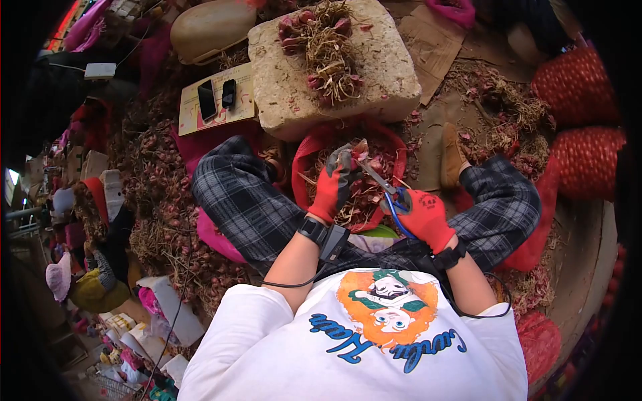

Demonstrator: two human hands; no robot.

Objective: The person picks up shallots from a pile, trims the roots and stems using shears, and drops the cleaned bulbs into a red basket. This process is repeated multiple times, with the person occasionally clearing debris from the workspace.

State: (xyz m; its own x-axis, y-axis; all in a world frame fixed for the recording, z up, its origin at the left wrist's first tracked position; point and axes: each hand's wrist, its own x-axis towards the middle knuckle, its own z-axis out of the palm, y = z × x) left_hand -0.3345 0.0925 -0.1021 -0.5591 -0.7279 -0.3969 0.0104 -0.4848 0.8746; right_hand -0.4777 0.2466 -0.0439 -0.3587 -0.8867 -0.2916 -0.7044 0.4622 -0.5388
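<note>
My left hand (332, 186), in a red glove with dark grey fingers, is closed on a shallot (360, 148) whose pinkish skin shows past the fingertips. My right hand (424, 217), gloved in the same red, grips a pair of scissors (380, 179) by the blue handles. The metal blades point up and left, their tips right at the shallot. Below both hands, between my knees, is a red mesh bag (301, 160) with its mouth spread, holding loose skins, trimmings and shallots.
Ahead stands a pale stone block (281, 73) bearing bundled shallots (328, 53). To its left, two phones (207, 100) lie on a printed board (189, 115). A large shallot heap (160, 200) spreads at left; full red net sacks (578, 87) stand at right. Other people are at far left.
</note>
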